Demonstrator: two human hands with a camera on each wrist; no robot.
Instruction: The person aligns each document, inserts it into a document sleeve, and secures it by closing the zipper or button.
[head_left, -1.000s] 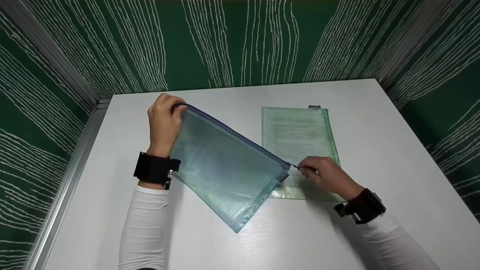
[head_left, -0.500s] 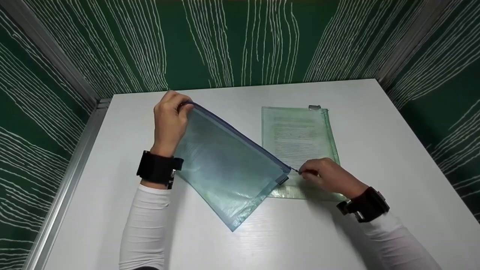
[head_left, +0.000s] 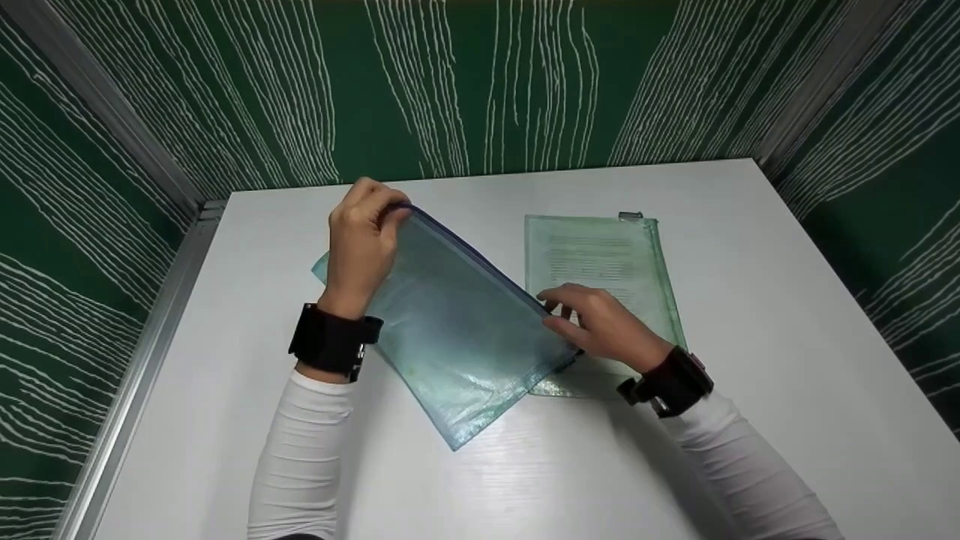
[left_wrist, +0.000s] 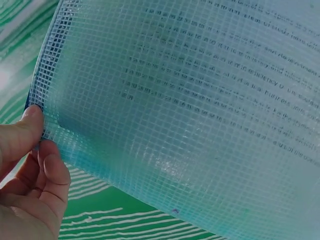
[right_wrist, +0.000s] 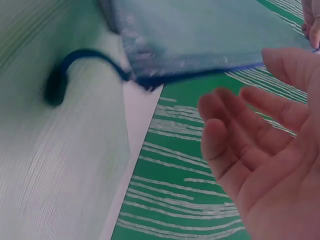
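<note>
While pinched by the left hand [head_left: 362,241], blue mesh pouch [head_left: 457,330] with printed sheet [left_wrist: 225,95].

This looks like a small purpose-built recording booth rather than a home or shop. A plain white table [head_left: 787,315] fills the floor of it, and beyond the hands and to both sides of them stand green walls [head_left: 450,82] printed with thin white wavy lines. Bare metal frame strips [head_left: 142,367] run along the table edge left of the left hand and up the corners. Black camera bands [head_left: 330,341] sit on both wrists.
</note>
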